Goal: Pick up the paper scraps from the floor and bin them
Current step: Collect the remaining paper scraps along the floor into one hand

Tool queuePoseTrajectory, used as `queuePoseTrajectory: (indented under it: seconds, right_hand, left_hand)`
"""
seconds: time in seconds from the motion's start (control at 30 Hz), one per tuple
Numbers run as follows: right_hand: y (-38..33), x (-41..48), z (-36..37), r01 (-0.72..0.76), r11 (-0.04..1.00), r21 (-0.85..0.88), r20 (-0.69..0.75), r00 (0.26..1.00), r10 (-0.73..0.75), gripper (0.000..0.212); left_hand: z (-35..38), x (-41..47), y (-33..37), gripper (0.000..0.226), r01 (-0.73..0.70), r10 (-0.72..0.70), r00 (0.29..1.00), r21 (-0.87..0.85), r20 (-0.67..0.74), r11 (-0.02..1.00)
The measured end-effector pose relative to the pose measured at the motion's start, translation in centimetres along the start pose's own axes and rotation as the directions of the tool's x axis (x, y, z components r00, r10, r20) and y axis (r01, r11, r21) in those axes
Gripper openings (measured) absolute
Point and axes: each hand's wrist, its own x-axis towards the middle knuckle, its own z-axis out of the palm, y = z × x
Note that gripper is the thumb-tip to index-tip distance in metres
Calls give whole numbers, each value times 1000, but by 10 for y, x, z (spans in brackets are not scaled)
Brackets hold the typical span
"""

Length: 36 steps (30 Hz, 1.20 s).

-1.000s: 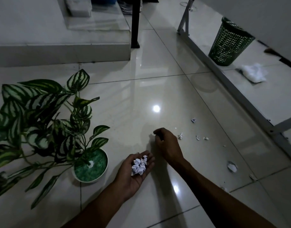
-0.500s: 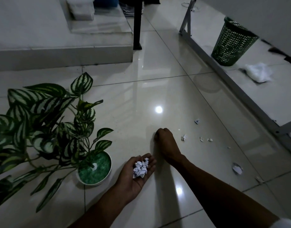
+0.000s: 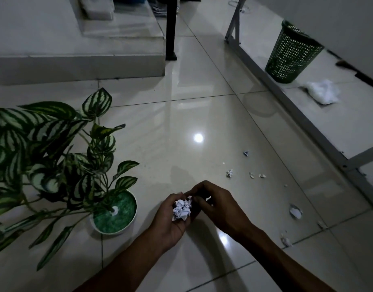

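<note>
I am cupping the paper wad [image 3: 182, 210] in my half-open left hand [image 3: 171, 218] at lower centre while my right hand [image 3: 215, 205], fingertips pinched on a scrap, is tucking it in deep so nothing spills.

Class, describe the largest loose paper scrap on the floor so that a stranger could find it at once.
Start at the grey metal frame rail crossing the glossy tiled floor on the right. Follow it toward the camera; the flat white paper scrap lies just left of it, right of the hands. Neighbouring scraps are tiny crumbs; this one is bigger.
</note>
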Motion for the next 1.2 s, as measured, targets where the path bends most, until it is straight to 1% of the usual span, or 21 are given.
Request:
queuePoseTrajectory:
  seconds: [0.07,0.17,0.3,0.37,0.43,0.5,0.53,0.57,0.63,0.67,0.7,0.73,0.8,0.83,0.93,1.1,1.2]
  right_hand:
    - [2,-2,-4,7,1000,26,-23,1000,-7,15]
    - [7,-4,-8,-9,999,53,-61,998,12,12]
    - [15,-4,-11,-83,964,253,-87,990,109,12]
    - [19,-4,-13,-114,909,402,-82,984,160,13]
    - [24,-4,-16,-160,827,539,-60,972,226,14]
    - [29,-3,-20,-193,783,591,-61,957,282,15]
    - [34,-1,-22,-194,794,576,-100,947,304,16]
    - [39,3,-26,-190,835,517,-175,931,320,17]
    - [53,17,-36,-200,931,304,-360,881,307,18]
    - [60,26,-42,-215,957,194,-427,860,279,18]
    - [66,36,-47,-227,970,92,-452,858,243,19]
    - [73,45,-51,-234,972,-8,-444,872,207,20]
    - [84,65,-57,-226,955,-194,-383,913,138,22]
    - [88,73,-58,-212,942,-259,-350,930,112,24]
    - [94,88,-55,-179,923,-340,-296,952,76,23]
    - [95,95,-44,-185,918,-351,-385,922,39,16]
    - [95,97,-43,-197,905,-378,-402,915,31,17]
  left_hand:
    - [2,0,0,30,-5,4,1000,17,22,1000]
    - [4,-1,-3,34,-12,10,998,38,62,999]
    - [6,-3,-6,35,-14,14,996,9,92,1000]
    - [6,-3,-7,38,-12,11,995,8,98,1000]
    - [6,-3,-8,38,-2,1,996,8,94,1000]
    - [6,-1,-8,39,7,-7,995,2,96,1000]
    - [5,0,-7,39,11,-11,995,-2,99,1000]
    - [5,1,-6,41,16,-16,994,-6,104,1000]
    - [3,3,-6,44,19,-17,994,-10,106,1000]
    - [3,4,-6,45,17,-16,995,-10,102,1000]
    - [3,4,-6,46,16,-15,995,-12,96,1000]
    - [3,4,-7,46,17,-16,996,-12,93,1000]
    - [4,4,-8,44,19,-18,996,-7,91,1000]
    - [5,4,-9,43,18,-18,996,-4,87,1000]
    - [4,5,-11,40,11,-12,997,12,74,1000]
    - [-1,6,-10,44,17,-18,998,17,62,1000]
    - [-3,7,-10,44,25,-26,998,16,63,1000]
